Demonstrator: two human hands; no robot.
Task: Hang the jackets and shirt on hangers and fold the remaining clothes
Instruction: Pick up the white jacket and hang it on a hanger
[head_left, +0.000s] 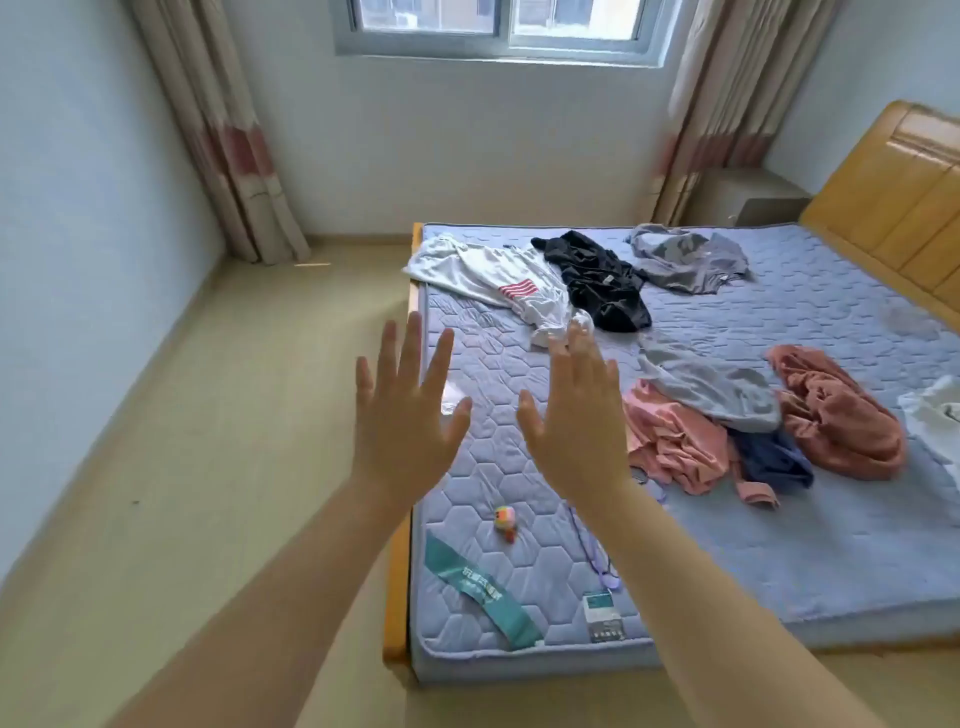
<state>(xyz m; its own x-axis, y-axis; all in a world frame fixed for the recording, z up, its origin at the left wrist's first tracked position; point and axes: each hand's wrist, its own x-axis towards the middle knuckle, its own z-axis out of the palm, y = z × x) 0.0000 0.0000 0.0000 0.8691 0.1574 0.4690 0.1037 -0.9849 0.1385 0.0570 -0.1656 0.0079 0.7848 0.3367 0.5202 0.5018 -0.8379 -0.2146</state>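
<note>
Clothes lie scattered over a blue quilted mattress (779, 545). A white shirt with a red striped patch (488, 280) is at the far left corner, a black jacket (597, 280) beside it, and a grey garment (685, 260) farther right. Nearer lie a pink garment (670, 441), a grey-blue one (711, 384), a dark blue piece (774, 460), a rust-coloured garment (836, 410) and a white piece (935, 421) at the right edge. My left hand (405, 410) and my right hand (576, 415) are raised side by side above the bed's left edge, fingers straight and spread, holding nothing.
A small colourful toy (505, 521) and a purple hanger (597, 556) lie on the near part of the mattress. The wooden headboard (893, 208) is at the right. Curtains (223, 145) flank the window (498, 26). Bare floor (208, 467) runs along the left.
</note>
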